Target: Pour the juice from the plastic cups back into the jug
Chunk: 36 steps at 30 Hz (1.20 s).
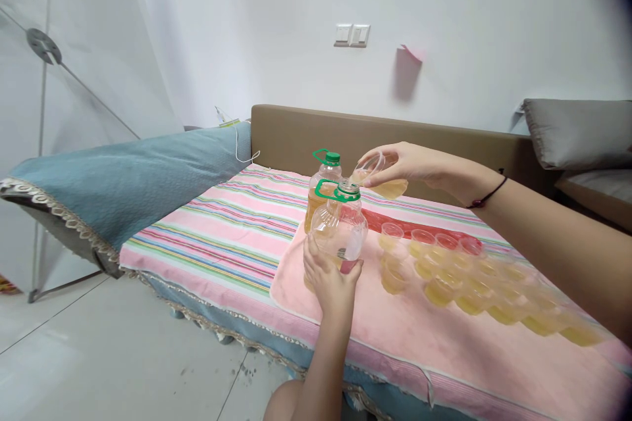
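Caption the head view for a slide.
Left hand holds an uncapped plastic bottle; right hand tips a clear cup of yellow liquid at its mouth.

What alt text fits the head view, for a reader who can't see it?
A right hand holds a tilted clear cup of yellowish liquid at the mouth of an open bottle, which the left hand grips. A second bottle with a green cap stands behind; to the right, rows of cups holding similar liquid stand on a pink mat.
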### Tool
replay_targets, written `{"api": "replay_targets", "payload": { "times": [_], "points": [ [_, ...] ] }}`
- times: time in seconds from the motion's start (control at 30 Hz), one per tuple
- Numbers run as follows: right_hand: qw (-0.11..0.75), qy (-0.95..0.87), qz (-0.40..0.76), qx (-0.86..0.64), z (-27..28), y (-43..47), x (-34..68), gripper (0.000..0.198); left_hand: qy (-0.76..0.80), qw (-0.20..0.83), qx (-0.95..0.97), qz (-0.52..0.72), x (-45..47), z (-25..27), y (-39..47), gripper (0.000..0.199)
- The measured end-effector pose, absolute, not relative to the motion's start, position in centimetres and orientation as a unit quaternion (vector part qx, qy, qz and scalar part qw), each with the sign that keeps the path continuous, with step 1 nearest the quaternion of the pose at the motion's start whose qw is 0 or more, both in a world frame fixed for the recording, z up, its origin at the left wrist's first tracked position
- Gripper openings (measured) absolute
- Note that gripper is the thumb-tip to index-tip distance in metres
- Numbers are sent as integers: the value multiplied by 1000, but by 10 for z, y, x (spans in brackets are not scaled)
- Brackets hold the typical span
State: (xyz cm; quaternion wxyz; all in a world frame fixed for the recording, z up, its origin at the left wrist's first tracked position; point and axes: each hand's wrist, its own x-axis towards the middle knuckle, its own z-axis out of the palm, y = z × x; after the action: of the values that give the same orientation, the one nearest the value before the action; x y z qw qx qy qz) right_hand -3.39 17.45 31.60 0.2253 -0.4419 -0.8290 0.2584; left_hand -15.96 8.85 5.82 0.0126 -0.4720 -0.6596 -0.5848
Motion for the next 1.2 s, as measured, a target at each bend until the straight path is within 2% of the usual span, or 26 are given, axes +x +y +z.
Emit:
{"api": "replay_targets", "payload": {
  "times": [0.77,1.03,1.2],
  "points": [
    [163,-860,179,-450,329,179,-41,56,-668,10,-470,-577,-159,60,87,121],
    [114,-871,173,-445,336,185,-45,58,-667,13,-475,-573,-159,59,88,122],
    [54,-877,154,-453,343,185,-50,58,-671,14,-475,-570,-159,59,88,119]
  ]
}}
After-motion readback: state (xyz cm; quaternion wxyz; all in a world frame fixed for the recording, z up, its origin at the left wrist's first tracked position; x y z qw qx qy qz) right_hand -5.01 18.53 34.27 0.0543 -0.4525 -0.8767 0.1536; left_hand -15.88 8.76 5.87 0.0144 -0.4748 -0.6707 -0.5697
